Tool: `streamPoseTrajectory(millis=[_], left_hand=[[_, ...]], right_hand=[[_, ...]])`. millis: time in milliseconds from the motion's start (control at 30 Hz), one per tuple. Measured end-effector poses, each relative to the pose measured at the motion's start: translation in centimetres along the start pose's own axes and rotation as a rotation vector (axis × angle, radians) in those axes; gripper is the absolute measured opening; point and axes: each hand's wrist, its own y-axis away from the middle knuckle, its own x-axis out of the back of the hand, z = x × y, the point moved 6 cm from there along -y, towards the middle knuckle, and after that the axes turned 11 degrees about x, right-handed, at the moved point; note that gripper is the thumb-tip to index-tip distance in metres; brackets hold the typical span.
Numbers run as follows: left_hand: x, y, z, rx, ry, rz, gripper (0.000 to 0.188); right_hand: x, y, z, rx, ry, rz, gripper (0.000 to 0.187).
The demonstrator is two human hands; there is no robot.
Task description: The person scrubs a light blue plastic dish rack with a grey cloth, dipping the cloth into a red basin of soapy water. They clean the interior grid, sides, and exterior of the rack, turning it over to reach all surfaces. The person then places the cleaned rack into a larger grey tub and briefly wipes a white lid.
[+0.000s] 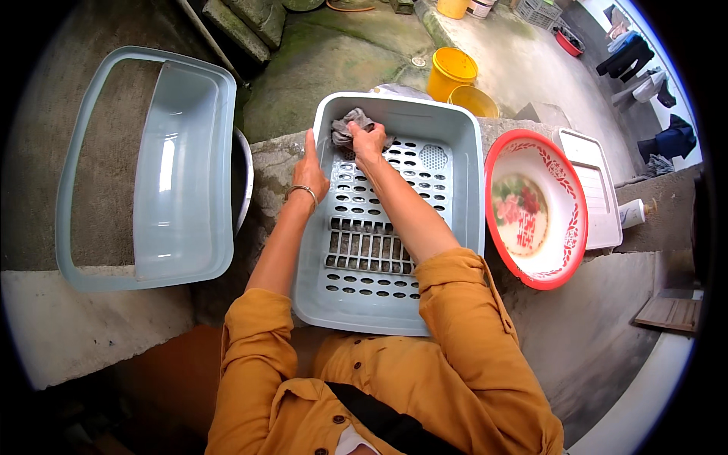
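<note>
Right hand [369, 142] bunches grey cloth [346, 133], fingers closed around it, at 11 o'clock inside perforated grey-blue tub [469, 174]. Left hand [310, 176] at tub's 10 o'clock side; fingers partly hidden, can't tell grip. Pale blue cover [186, 178] at tub's 9 o'clock, red-rimmed basin [560, 208] at 3.

Green-stained concrete floor [334, 68]; grey stone slabs [258, 19] at upper left; white wall [681, 105] at far right
</note>
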Motion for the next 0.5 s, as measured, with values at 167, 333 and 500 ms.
streamPoseTrajectory(millis=[167,333,500], left_hand=[[0.2,0.3,-0.4,-0.007,0.040,0.059,0.095],[-0.5,0.2,0.2,-0.025,0.008,0.019,0.093],[-0.2,-0.2,-0.3,-0.069,-0.018,0.045,0.091]], right_hand=[[8.8,0.4,-4.9,-0.312,0.001,0.684,0.054],[14.1,-1.6,-4.1,-0.153,0.102,0.885,0.052],[6.4,-0.4,-5.8,0.244,0.293,0.646,0.050]])
